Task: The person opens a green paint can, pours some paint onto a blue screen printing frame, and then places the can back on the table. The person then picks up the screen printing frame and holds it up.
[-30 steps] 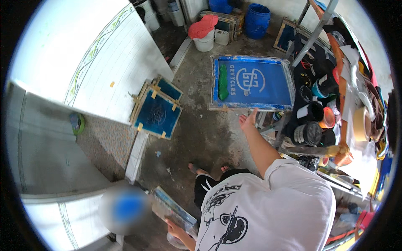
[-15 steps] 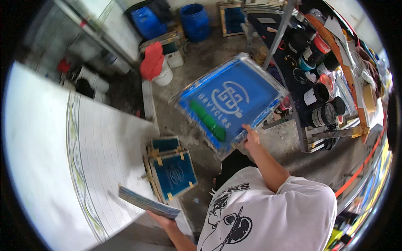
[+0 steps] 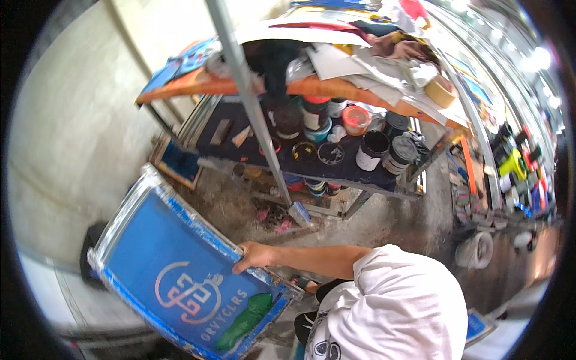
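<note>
My right hand (image 3: 255, 257) grips the edge of a large screen-printing frame (image 3: 150, 240), fingers closed round its side. Blue mesh fills the frame, with a pale round emblem and lettering in it and a green patch near the bottom. Silvery tape covers the worn rim. The screen tilts at the lower left, beside my body. My left hand is out of the picture.
A metal-framed rack (image 3: 300, 90) stands ahead. Its dark lower shelf holds several ink tubs (image 3: 372, 150); papers, cloth and a tape roll (image 3: 441, 91) lie on top. Another framed screen (image 3: 177, 163) leans behind it. A white bucket (image 3: 474, 251) is at right.
The view has swung right, toward the rack. The blue screen now sits at the lower left, still in my right hand. My left hand and its flat panel have left the picture.
</note>
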A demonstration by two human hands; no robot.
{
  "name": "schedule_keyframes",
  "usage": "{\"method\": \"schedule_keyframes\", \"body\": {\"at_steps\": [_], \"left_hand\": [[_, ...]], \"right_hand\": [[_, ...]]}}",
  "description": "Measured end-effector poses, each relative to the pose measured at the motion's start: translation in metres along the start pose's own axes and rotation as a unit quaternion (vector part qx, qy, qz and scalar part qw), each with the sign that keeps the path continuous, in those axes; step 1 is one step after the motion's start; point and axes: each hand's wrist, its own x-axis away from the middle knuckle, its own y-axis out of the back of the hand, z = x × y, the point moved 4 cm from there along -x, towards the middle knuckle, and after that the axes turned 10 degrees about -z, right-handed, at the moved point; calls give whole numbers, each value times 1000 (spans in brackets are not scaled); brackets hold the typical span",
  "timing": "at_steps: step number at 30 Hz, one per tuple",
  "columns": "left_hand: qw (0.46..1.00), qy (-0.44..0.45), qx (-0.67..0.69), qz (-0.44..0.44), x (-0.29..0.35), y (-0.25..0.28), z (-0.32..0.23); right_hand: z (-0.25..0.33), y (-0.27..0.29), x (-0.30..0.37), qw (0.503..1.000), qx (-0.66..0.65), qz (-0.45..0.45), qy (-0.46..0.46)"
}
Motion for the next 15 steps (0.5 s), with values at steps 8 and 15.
{"method": "schedule_keyframes", "body": {"at_steps": [8, 15], "left_hand": [[918, -2, 62, 392, -28, -277, -15], [742, 61, 125, 656, 142, -397, -23]], "right_hand": [[146, 11, 117, 947, 220, -186, 142], [151, 85, 374, 787, 96, -451, 411]]}}
